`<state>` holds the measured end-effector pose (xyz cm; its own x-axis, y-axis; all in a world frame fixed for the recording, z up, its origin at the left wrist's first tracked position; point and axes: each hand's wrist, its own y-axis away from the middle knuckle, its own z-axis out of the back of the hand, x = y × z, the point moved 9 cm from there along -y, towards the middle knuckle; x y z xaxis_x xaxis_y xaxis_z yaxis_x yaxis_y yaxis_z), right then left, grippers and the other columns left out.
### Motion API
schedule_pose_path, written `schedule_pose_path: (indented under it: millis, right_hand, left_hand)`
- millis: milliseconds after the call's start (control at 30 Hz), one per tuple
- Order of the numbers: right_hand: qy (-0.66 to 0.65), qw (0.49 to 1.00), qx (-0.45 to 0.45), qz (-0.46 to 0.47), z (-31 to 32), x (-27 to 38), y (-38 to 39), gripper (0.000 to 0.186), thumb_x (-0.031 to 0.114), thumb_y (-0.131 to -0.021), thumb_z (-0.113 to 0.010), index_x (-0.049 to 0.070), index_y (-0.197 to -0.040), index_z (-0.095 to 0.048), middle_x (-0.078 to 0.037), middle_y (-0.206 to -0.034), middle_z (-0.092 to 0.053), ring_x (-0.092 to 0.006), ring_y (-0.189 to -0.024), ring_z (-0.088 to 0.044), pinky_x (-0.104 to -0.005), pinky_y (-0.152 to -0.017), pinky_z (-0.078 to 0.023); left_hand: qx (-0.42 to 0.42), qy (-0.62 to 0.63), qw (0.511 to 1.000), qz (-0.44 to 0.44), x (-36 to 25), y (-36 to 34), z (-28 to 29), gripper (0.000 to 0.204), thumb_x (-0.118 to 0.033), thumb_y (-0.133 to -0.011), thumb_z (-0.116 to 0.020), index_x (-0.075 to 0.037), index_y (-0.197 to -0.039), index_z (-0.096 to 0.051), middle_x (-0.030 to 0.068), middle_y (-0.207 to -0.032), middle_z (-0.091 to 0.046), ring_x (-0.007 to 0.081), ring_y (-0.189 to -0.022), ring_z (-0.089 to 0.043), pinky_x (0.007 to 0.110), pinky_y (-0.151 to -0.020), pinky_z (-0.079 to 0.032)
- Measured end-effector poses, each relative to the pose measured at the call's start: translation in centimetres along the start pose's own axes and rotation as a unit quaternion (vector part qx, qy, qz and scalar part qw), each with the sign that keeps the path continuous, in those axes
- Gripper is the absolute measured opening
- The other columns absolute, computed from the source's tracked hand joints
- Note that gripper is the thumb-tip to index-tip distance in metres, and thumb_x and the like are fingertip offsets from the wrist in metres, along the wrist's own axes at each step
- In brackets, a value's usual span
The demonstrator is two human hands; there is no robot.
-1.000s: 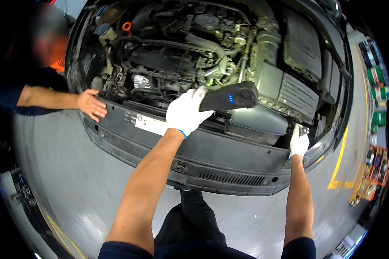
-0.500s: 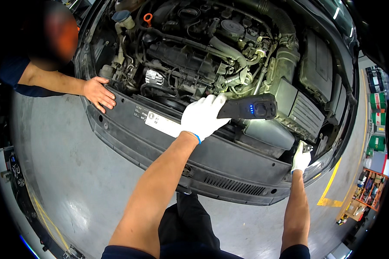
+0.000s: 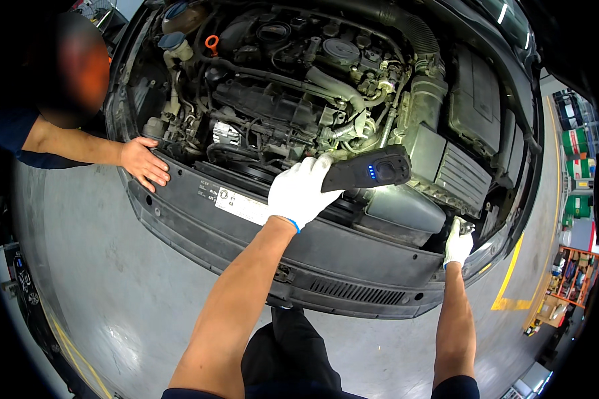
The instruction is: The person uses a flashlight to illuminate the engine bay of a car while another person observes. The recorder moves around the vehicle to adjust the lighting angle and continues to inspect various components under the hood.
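Note:
In a white glove with a blue cuff, my left hand point(image 3: 301, 191) grips a black handheld work light point(image 3: 366, 171) with a row of small blue lights. It is held over the front of the open engine bay, and light falls on the black air filter box point(image 3: 462, 176) and hoses beyond it. My right hand point(image 3: 458, 243), also gloved, is closed at the front right corner, beside the air box and the headlight area. A small grey metallic piece point(image 3: 467, 227) shows at its fingertips; its kind cannot be made out.
At the left, a co-worker's bare hand point(image 3: 144, 163) rests on the black front panel point(image 3: 313, 249). The engine cover point(image 3: 266, 100) and an orange dipstick ring point(image 3: 211, 44) lie beyond. Green drums point(image 3: 576, 141) and an orange shelf rack point(image 3: 572, 274) stand off to the right.
The whole view has shifted a little, so the car appears slightly further left. Both of my hands keep their grips and places, and the co-worker's hand stays on the panel.

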<state>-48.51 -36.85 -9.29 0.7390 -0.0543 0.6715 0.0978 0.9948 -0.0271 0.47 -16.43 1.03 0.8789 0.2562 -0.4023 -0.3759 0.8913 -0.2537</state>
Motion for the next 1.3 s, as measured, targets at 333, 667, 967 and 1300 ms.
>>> schedule_pose_path:
  millis: [333, 667, 967, 1300]
  right_hand:
    - [-0.018, 1.0, -0.001, 0.007, 0.1, -0.4, -0.1, 0.024, 0.021, -0.106, -0.065, 0.002, -0.117, -0.076, -0.007, -0.106, -0.077, -0.0149, -0.095, -0.07, -0.0307, -0.091, -0.053]
    - [-0.018, 1.0, -0.002, 0.0, 0.0, -0.5, -0.1, 0.023, 0.022, -0.105, -0.066, 0.003, -0.114, -0.076, -0.006, -0.104, -0.078, -0.0145, -0.092, -0.07, -0.0308, -0.089, -0.054]
    - [-0.03, 1.0, -0.006, -0.002, 0.0, 0.1, 0.3, 0.022, 0.017, -0.105, -0.065, 0.001, -0.115, -0.075, -0.007, -0.105, -0.078, -0.0142, -0.094, -0.071, -0.0293, -0.09, -0.054]
    - [0.033, 0.999, -0.026, 0.014, 0.7, 2.4, 1.2, 0.029, 0.03, -0.102, -0.068, 0.006, -0.113, -0.078, -0.011, -0.104, -0.08, -0.0256, -0.095, -0.075, -0.0345, -0.09, -0.055]
  left_hand:
    - [-0.014, 0.012, 1.0, 0.016, 0.3, 0.0, 0.1, 0.064, -0.049, -0.08, -0.085, -0.01, -0.126, -0.063, 0.01, -0.094, -0.067, 0.0308, -0.084, -0.071, 0.041, -0.071, -0.059]
    - [-0.004, 0.028, 0.998, 0.049, 0.9, -0.1, -0.2, 0.064, -0.051, -0.083, -0.083, -0.008, -0.127, -0.064, 0.0125, -0.099, -0.069, 0.0326, -0.092, -0.072, 0.042, -0.078, -0.059]
    - [0.038, 0.065, 0.989, 0.125, 1.2, -0.3, -0.3, 0.065, -0.053, -0.083, -0.083, -0.007, -0.125, -0.064, 0.0153, -0.111, -0.072, 0.0365, -0.103, -0.071, 0.045, -0.089, -0.058]
    - [0.02, 0.067, 0.987, 0.142, 1.7, -0.2, -0.6, 0.059, -0.046, -0.084, -0.081, -0.006, -0.124, -0.064, 0.0182, -0.116, -0.072, 0.0394, -0.105, -0.071, 0.047, -0.09, -0.057]
